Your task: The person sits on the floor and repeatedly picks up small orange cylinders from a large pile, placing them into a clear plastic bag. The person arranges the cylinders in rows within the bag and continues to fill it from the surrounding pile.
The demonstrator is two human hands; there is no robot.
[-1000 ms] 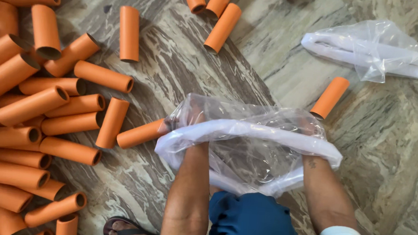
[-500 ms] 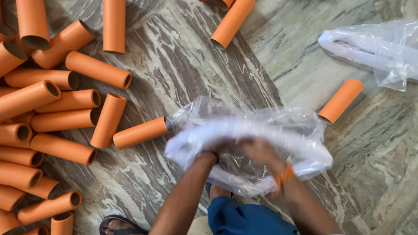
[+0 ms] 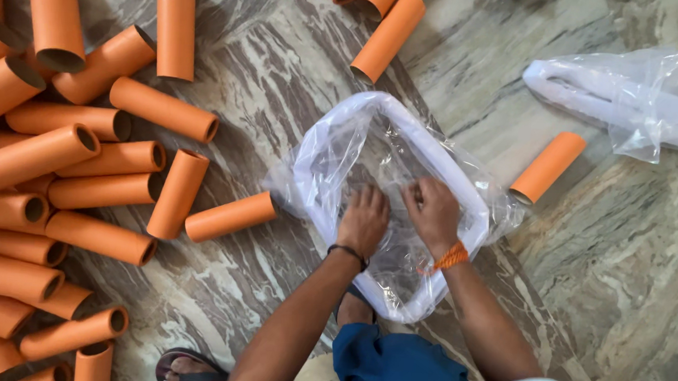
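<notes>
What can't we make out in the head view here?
- Fingertips of the left hand and right hand: pressed into the clear plastic bag, so the grip is unclear.
- Bag bottom: hidden under both hands and glare on the film.
- Pile of orange tubes: cut off by the left edge, so no count is possible.
- Second plastic bag: cut off by the right edge; contents unclear through crumpled film.
- Sandalled foot: cropped by the bottom edge.

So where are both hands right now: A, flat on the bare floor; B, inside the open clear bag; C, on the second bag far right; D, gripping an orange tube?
B: the left hand and right hand are pressed down inside the open bag.
</notes>
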